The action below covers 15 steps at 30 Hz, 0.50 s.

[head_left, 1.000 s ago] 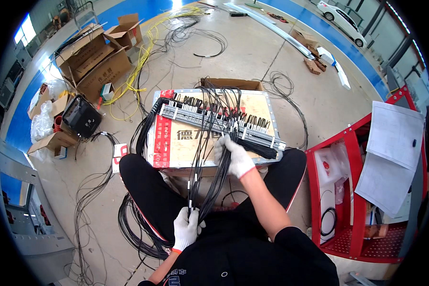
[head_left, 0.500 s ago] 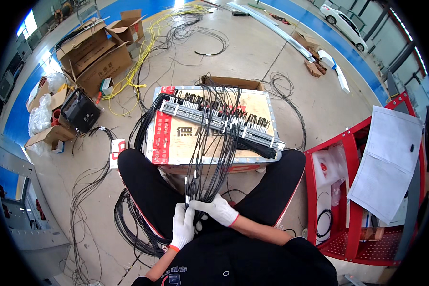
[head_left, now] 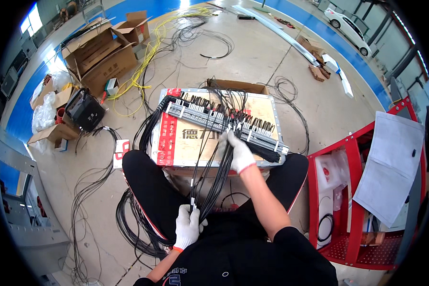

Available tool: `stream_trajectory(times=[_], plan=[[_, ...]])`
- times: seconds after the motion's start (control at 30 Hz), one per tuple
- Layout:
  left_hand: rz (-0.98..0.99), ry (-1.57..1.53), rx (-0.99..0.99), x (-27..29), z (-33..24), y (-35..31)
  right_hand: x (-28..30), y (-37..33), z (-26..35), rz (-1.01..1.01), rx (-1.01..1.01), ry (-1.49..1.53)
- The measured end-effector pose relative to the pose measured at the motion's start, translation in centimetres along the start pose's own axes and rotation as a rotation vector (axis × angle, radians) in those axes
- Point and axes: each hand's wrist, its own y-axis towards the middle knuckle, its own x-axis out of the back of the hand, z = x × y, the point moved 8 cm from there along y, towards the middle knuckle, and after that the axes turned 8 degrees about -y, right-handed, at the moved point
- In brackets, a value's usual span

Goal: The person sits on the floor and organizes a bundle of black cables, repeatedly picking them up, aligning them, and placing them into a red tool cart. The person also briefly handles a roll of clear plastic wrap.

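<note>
In my lap, my left hand [head_left: 188, 225], in a white knit glove, is closed on several black wires [head_left: 220, 177] that carry white marker sleeves [head_left: 192, 190]. These wires run up to a long grey terminal strip [head_left: 207, 121] lying slantwise on a wooden crate [head_left: 176, 157]. My gloved right hand [head_left: 239, 153] is up at the strip, its fingers curled round the wire bundle, partly blurred. Looped black wire ends with white sleeves stand along the strip's far side. A thick black wire bundle [head_left: 151, 126] leaves its left end.
Coiled black cables [head_left: 133, 229] lie on the floor by my left leg. Cardboard boxes [head_left: 105, 66] and a black case [head_left: 83, 112] stand at far left, near yellow wires [head_left: 145, 66]. At right, a red metal frame [head_left: 355, 190] bears a white paper sheet [head_left: 391, 162].
My right hand has moved from beside my left hand up along the wires to the terminal strip. The left hand still holds the wires low down. The view has shifted slightly.
</note>
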Motion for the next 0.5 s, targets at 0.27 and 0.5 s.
stream_trajectory(times=[0.27,0.5], plan=[[0.038,-0.197,0.000,0.4,0.8,0.0,0.4,-6.7,-5.2,0.098,0.025,-0.427],[-0.020,-0.084,-0.046,0.9,1.2,0.0,-0.6,-14.7,-13.6,0.247,-0.152,-0.966]])
